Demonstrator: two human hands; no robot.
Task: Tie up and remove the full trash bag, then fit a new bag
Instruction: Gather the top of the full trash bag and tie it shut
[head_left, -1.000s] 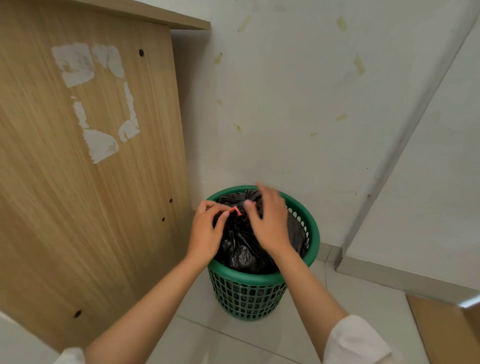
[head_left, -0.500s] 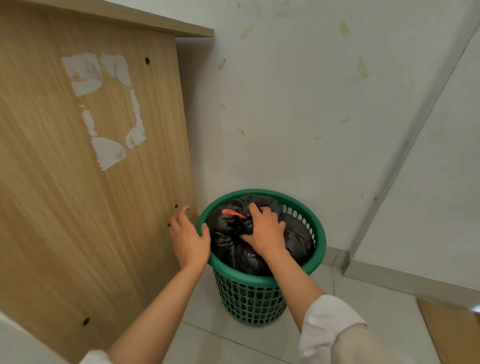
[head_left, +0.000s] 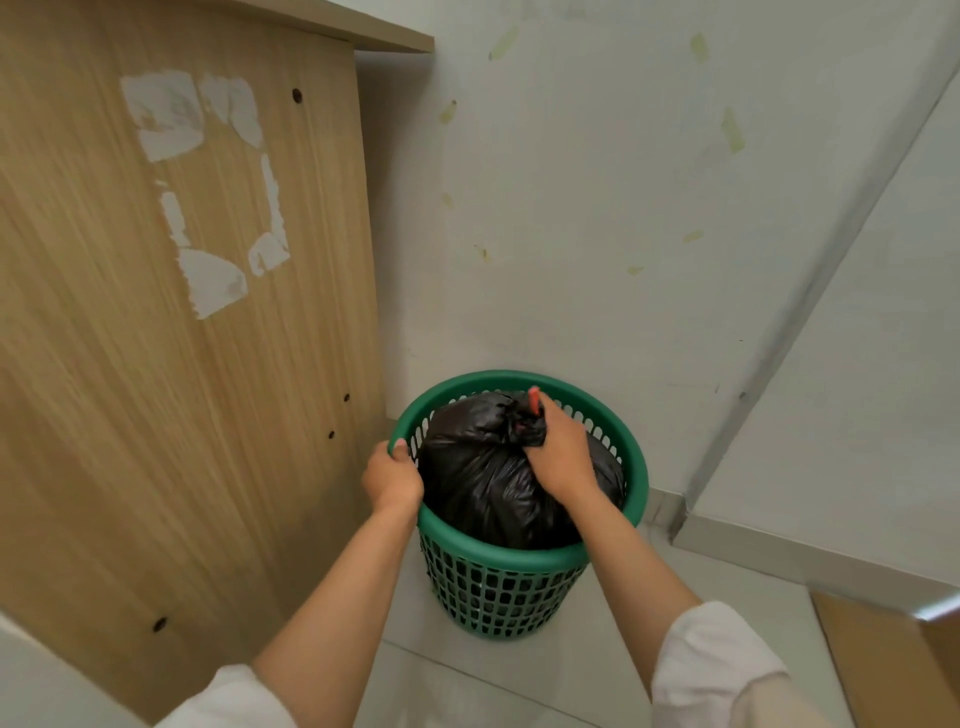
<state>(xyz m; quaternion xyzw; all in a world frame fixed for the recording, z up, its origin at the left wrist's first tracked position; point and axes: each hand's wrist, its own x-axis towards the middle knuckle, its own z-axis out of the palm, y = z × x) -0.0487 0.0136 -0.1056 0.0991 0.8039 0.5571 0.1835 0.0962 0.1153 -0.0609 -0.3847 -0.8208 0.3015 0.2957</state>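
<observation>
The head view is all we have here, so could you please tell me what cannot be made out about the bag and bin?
- Knot of the black bag: hidden in the right hand; only an orange tie peeks out.
- Bag's contents: hidden by opaque plastic.
- Bag's lower part: masked by the green bin.
- Left hand fingers: curl out of sight over the rim.
- New bag: none in view.

trash bag (head_left: 483, 483): black, full, neck tied w/ red tie | sits in green bin (head_left: 519, 558), upright
</observation>
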